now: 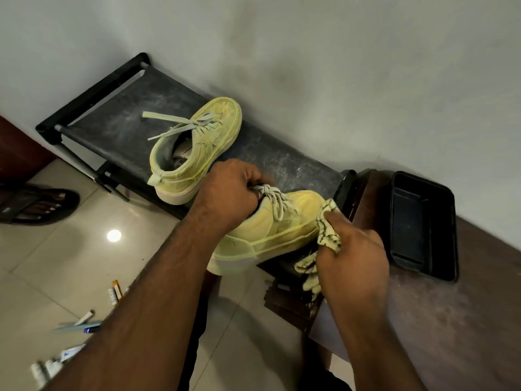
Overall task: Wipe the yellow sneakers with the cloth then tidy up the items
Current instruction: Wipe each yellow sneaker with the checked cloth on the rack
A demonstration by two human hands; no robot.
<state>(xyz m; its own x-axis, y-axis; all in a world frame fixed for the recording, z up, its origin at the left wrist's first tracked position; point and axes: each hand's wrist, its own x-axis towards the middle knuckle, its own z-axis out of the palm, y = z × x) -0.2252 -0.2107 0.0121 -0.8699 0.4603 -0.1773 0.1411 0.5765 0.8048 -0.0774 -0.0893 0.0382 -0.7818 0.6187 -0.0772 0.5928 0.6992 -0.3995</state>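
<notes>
Left hand [228, 193] curls its fingers into the collar of the near yellow sneaker [270, 230], steadying it at the surface [451, 320] edge so the toe faces the cloth [327, 230]. Right hand [355, 255] bunches that cloth tight against the toe. The other sneaker [197, 148] waits on the black rack [118, 114].
</notes>
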